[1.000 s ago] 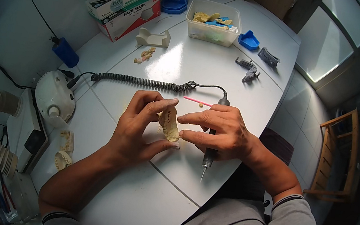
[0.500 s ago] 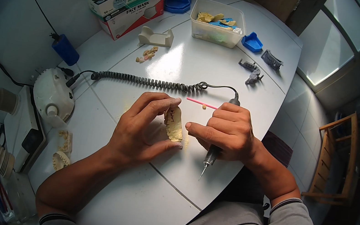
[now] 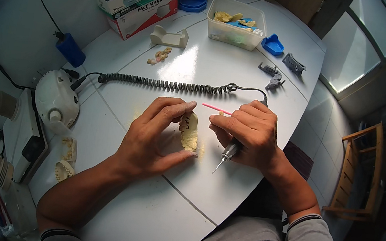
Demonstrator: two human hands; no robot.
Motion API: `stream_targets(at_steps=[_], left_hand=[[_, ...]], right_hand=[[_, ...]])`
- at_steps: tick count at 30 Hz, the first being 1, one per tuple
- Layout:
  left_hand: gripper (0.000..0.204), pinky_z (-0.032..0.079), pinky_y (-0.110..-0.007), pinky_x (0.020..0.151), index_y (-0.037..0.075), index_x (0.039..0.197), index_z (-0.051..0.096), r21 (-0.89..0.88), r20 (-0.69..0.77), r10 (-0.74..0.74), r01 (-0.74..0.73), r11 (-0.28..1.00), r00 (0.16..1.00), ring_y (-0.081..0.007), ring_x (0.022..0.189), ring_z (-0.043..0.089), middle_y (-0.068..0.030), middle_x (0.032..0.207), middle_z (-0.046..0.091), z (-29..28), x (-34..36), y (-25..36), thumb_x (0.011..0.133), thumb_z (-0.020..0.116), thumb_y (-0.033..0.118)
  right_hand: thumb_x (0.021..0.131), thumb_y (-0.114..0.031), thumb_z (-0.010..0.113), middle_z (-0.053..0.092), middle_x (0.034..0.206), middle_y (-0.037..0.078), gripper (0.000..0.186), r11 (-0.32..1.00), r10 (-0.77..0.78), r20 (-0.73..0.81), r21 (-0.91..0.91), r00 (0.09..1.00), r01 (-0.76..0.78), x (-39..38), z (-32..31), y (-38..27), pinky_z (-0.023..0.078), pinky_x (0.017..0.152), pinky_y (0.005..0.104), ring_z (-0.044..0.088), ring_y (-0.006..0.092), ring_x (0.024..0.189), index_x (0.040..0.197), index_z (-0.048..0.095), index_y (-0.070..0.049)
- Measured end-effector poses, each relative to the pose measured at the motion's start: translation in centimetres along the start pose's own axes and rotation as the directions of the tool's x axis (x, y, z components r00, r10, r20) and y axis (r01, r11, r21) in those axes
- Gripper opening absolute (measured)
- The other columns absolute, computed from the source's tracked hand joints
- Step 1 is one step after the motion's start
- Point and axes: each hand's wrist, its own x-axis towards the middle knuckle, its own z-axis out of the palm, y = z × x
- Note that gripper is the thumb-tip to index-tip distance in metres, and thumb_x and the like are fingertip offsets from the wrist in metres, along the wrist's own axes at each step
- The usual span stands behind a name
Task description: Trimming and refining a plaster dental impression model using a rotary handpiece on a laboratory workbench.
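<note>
Between the fingers and thumb of my left hand (image 3: 159,133) stands a cream plaster dental cast (image 3: 191,132), tilted on edge, with tooth shapes along its left side and writing on its flat face. My right hand (image 3: 248,133) is closed around a dark rotary handpiece (image 3: 232,150), whose thin metal bur points down and left, apart from the cast. A pink stick (image 3: 214,108) lies on the table just beyond my right thumb, with a small tooth-coloured piece (image 3: 221,113) beside it. Pale dust is scattered near the cast.
A coiled black cord (image 3: 163,85) runs across the table to a white motor unit (image 3: 57,96). More casts (image 3: 64,170) sit at left. Behind are mask boxes (image 3: 141,14), a plastic tub (image 3: 234,35) of plaster pieces, a blue tray (image 3: 273,44) and grey articulators (image 3: 273,76).
My right hand has shifted slightly up and turned, swinging the handpiece's bur to point more leftward. My left hand has turned the cast a little, still gripping it.
</note>
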Motion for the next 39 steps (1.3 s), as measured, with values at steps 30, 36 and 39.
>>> stream_targets(at_steps=[30,36,39], left_hand=[[0.081,0.064,-0.042,0.088,0.005,0.143,0.071,0.087,-0.005,-0.046,0.047,0.995,0.999,-0.0291,0.106,0.070,-0.0141,0.123,0.063,-0.1,-0.3,0.4,0.074,0.106,0.028],[0.078,0.064,-0.044,0.086,0.002,0.134,0.072,0.150,0.046,-0.135,0.127,0.981,0.990,-0.0299,0.100,0.069,-0.0129,0.113,0.059,-0.1,-0.5,0.7,0.071,0.107,0.032],[0.081,0.061,-0.036,0.076,0.000,0.130,0.073,0.165,0.027,-0.090,0.085,0.983,0.996,-0.0198,0.090,0.062,-0.0093,0.108,0.059,0.3,-0.6,0.1,0.071,0.110,0.042]], right_hand=[[0.103,-0.069,0.071,0.062,0.089,0.007,0.063,0.987,0.106,0.290,0.087,0.951,-0.136,-0.9,-0.9,1.0,0.047,0.083,0.0422,0.065,0.0269,0.083,0.110,0.071,-0.007],[0.108,-0.051,0.071,0.062,0.093,0.006,0.041,0.992,0.115,0.375,-0.002,0.920,-0.123,-0.9,-1.0,0.9,0.046,0.087,0.0415,0.063,0.0262,0.087,0.111,0.072,-0.010],[0.104,-0.046,0.076,0.061,0.094,0.005,0.034,0.996,0.094,0.370,-0.030,0.924,-0.089,-0.8,-1.1,0.6,0.046,0.088,0.0416,0.062,0.0252,0.088,0.112,0.073,-0.013]])
